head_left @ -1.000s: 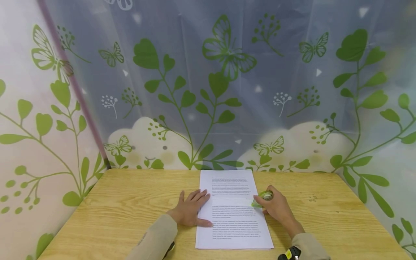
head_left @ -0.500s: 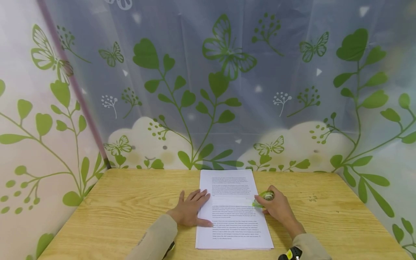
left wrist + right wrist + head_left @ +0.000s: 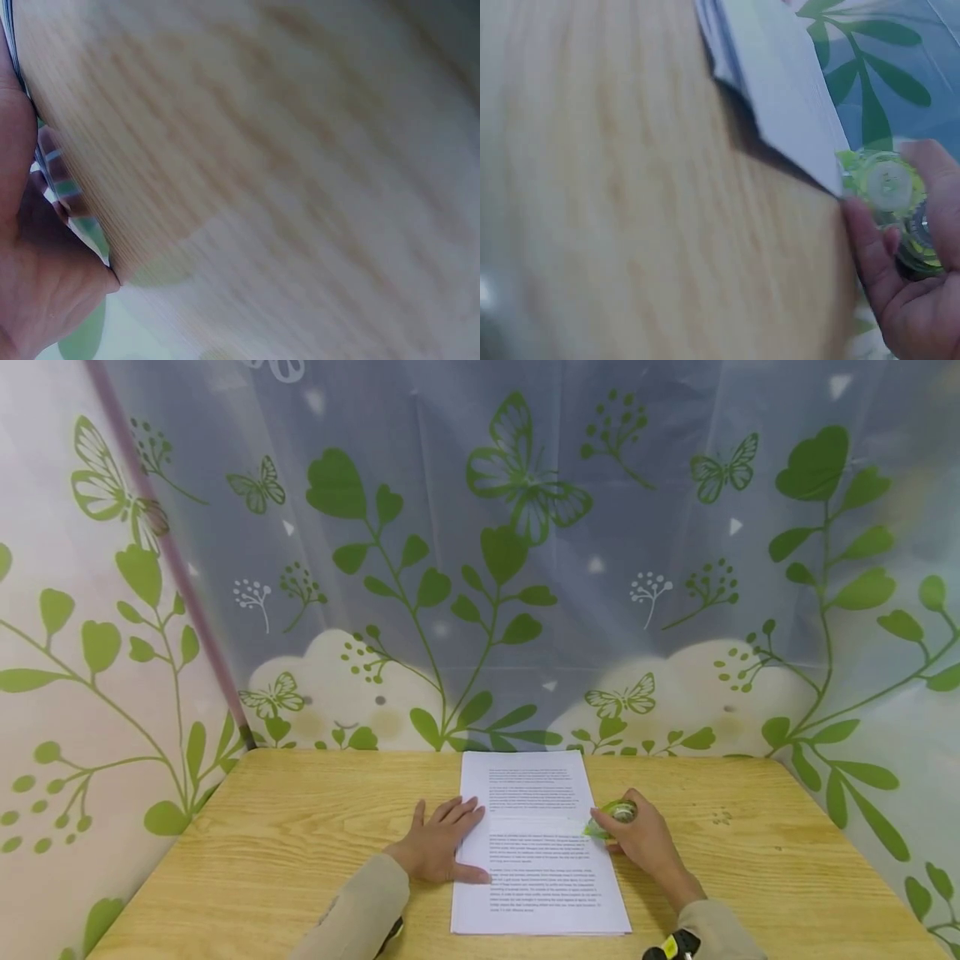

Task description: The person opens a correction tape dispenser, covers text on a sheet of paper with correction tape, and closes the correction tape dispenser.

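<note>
A printed sheet (image 3: 536, 852) lies on top of a small paper stack in the head view, a blank white band running between its blocks of text. My left hand (image 3: 437, 845) rests with spread fingers on the left edge of the sheet. At the right edge, my right hand (image 3: 647, 843) pinches a translucent green correction tape (image 3: 619, 812), its tip at the paper near the right end of the band. The round spools of the correction tape (image 3: 889, 186) show in the right wrist view. Only part of my left hand (image 3: 49, 281) appears in the left wrist view.
The paper lies on a light wooden table (image 3: 300, 810). Behind the far edge hangs a blue-grey curtain (image 3: 420, 627) with green leaves and butterflies. Small dark marks (image 3: 722, 817) show on the wood to the right of the paper.
My right hand has shifted very slightly to the right with the correction tape. The left hand and the paper stay in place.
</note>
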The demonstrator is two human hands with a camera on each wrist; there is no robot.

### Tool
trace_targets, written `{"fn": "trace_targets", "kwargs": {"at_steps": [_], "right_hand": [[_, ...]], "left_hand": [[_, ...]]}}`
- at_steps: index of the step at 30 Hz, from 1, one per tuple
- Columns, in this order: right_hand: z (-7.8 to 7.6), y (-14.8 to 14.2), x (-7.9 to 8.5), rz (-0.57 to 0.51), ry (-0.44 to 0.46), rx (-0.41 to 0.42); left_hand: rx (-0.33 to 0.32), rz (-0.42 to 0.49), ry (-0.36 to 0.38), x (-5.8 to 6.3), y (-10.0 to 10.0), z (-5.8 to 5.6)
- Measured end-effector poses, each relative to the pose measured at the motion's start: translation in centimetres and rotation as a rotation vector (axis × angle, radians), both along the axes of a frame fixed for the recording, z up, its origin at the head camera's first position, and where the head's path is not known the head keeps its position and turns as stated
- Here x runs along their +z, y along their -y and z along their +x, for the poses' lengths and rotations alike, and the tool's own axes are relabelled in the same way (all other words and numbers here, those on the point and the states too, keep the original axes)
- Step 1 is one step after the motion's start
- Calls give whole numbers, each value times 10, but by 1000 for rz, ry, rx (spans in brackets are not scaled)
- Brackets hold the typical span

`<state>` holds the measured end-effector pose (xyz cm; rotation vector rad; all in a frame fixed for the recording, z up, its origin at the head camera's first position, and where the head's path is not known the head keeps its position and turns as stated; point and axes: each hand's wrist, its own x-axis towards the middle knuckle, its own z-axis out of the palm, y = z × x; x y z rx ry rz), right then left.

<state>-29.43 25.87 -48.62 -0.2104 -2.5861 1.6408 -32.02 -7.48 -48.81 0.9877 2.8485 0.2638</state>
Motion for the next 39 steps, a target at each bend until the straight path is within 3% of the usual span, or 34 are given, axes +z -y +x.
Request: {"fn": "trace_targets", "kwargs": {"at_steps": [6,20,24,32,39], "right_hand": [[3,-9,-7,-267,4,-76],[5,2,-3,-291,-20,-177],[5,8,-5,-241,-30,-152],[5,14,-4,-18,-10,-84],[6,14,-4,15,-22,-72]], "left_hand": [[11,-21,17,8,-2,4],[12,-19,23,11,-2,5],[2,-13,19,11,-2,5],[-3,-8,-9,4,-1,2],[11,-12,-12,-5,-1,-2]]}}
